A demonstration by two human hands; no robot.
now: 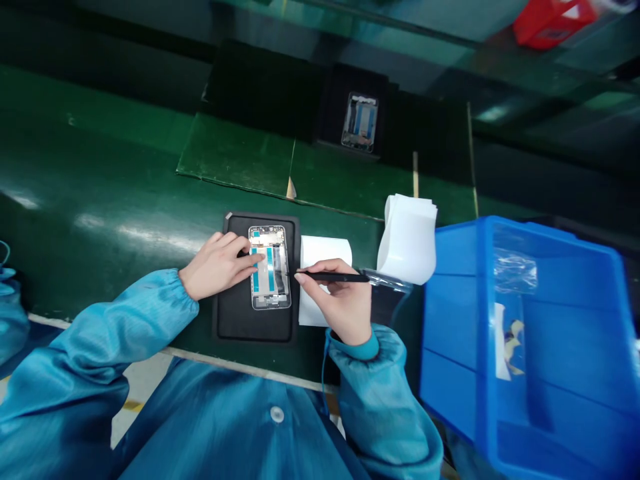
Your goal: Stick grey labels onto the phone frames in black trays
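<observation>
Blue smock, elastic cuffs, white button, bare hands

Left hand (pixel 220 265) flat, right hand (pixel 340 300) in pinch

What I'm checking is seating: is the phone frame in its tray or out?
In: phone frame lies flat inside the black tray, left hand on it.

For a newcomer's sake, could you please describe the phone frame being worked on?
On the green bench, find the nearer black tray. The phone frame lies in it, touched by the left hand and a black tool; the other frame sits farther back, untouched.
</observation>
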